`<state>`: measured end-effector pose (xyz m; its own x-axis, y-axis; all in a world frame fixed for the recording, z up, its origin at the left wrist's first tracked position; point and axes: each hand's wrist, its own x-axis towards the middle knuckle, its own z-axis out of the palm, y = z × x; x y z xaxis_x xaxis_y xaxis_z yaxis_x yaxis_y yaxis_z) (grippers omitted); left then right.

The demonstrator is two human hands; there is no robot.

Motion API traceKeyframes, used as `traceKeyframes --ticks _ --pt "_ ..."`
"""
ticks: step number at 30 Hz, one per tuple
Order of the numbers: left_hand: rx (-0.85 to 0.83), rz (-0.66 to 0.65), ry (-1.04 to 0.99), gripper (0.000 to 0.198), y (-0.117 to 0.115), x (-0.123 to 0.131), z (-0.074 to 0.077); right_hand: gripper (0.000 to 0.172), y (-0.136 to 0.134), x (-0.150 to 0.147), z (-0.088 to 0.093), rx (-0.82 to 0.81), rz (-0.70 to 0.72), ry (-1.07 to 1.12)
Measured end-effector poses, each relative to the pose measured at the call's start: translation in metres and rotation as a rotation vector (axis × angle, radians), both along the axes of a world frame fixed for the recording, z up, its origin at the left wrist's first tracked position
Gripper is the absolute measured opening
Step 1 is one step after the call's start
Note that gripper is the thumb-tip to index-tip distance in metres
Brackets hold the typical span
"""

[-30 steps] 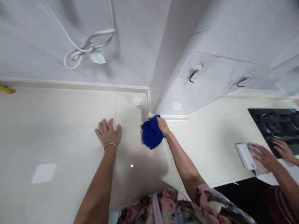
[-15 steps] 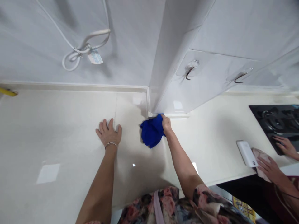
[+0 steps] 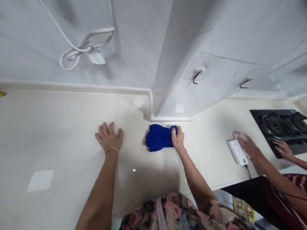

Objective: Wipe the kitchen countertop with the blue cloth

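Observation:
A bunched blue cloth (image 3: 158, 138) lies on the cream countertop (image 3: 59, 134) just in front of the corner of a white wall column (image 3: 172, 64). My right hand (image 3: 178, 139) grips the cloth's right end, fingers curled round it. My left hand (image 3: 109, 137) rests flat on the counter to the cloth's left, fingers spread, a thin bangle on the wrist, holding nothing.
At the right, another person's hand (image 3: 248, 146) presses a pink cloth (image 3: 240, 135) beside a white power bank (image 3: 237, 152); their other hand (image 3: 283, 147) touches the black gas hob (image 3: 278, 127). Two hooks (image 3: 197, 75) and a coiled white cable (image 3: 79, 51) hang on the wall.
My right hand has drawn the blue cloth out of the column's corner, toward me and slightly right. The other person's hand with the pink cloth moved farther back on the counter.

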<state>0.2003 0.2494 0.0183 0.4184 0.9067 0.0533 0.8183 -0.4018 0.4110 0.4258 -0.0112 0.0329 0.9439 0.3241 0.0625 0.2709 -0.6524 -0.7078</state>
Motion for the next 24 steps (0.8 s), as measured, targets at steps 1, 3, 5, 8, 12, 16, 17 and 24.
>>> traceKeyframes --ticks 1,3,5,8,12,16,17,24 --pt "-0.002 0.000 0.001 0.068 0.000 0.000 0.001 0.049 0.004 -0.004 0.002 0.023 0.064 -0.066" --pt "0.000 0.001 0.003 0.069 -0.001 0.001 0.002 0.051 0.013 -0.006 0.006 0.050 0.167 -0.157" --pt "0.006 -0.002 0.004 0.069 -0.002 0.001 0.003 0.053 0.021 -0.003 0.008 0.011 0.216 -0.172" --pt "0.004 -0.009 0.010 0.068 -0.002 0.001 0.003 0.055 0.027 0.004 0.006 -0.067 0.224 -0.147" --pt "-0.006 -0.003 0.026 0.068 0.000 0.000 0.000 0.053 0.030 0.007 0.002 -0.092 0.256 -0.150" --pt "0.005 -0.002 0.022 0.068 0.000 0.000 -0.002 0.052 0.035 0.006 -0.001 -0.101 0.270 -0.148" --pt "0.007 -0.002 0.021 0.068 0.000 0.000 -0.002 0.052 0.035 0.005 -0.002 -0.103 0.270 -0.143" --pt "-0.022 0.005 0.014 0.067 -0.002 0.001 0.001 0.056 0.040 0.004 -0.001 -0.132 0.268 -0.122"
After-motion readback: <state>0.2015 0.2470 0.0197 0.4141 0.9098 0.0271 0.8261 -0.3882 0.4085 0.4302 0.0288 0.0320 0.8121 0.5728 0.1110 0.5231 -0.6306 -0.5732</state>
